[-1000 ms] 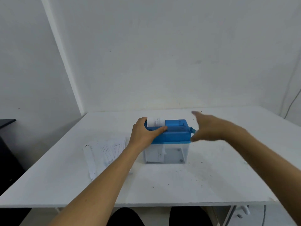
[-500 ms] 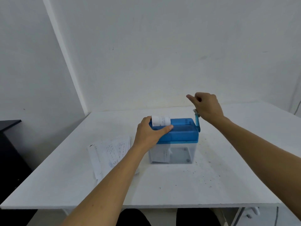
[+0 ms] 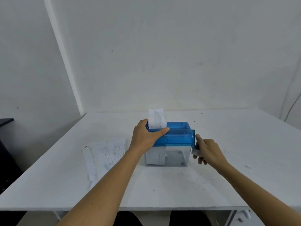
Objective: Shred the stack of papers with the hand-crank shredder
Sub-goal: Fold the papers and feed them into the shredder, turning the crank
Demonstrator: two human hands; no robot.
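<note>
A small hand-crank shredder [image 3: 176,137] with a blue top and a clear bin stands mid-table. A white paper strip [image 3: 156,118] sticks up out of its slot at the left end. My left hand [image 3: 147,136] grips the blue top's left end, thumb along the front. My right hand [image 3: 207,150] holds the crank handle [image 3: 195,148] on the shredder's right side, with the crank pointing down. A loose stack of printed papers [image 3: 104,152] lies flat to the left of the shredder. Shredded paper hangs inside the clear bin.
The white table [image 3: 162,190] carries dark specks in front of and to the right of the shredder. White walls stand close behind. A dark cabinet [image 3: 6,154] sits at the left beyond the table edge. A cable [image 3: 293,103] runs down the wall at far right.
My right hand has swung the crank from its top position down to the bottom. The paper strip now stands taller above the slot. My left hand has kept its grip on the top.
</note>
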